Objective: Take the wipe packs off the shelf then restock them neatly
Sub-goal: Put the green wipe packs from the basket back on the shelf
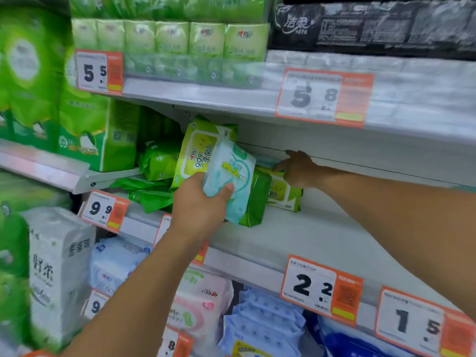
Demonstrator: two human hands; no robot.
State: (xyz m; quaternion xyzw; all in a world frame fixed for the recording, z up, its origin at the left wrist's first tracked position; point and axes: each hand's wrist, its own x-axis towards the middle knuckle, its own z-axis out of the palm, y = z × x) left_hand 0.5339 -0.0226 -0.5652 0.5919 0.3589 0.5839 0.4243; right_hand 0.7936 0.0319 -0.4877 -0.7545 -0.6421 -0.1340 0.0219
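Observation:
My left hand grips a bundle of wipe packs held upright: a pale blue pack in front, a yellow-green pack behind it, and a dark green pack at the right. My right hand reaches deep into the white shelf and touches the top of a yellow-green pack lying flat at the back, with a pale blue pack edge beside its fingers. More green packs lie jumbled to the left on the same shelf.
Price tags hang on the shelf edges: 9.9, 2.2, 1.5. Green tissue packs fill the shelf above. Blue and pink wipe packs sit on the shelf below. A white tissue bundle stands lower left.

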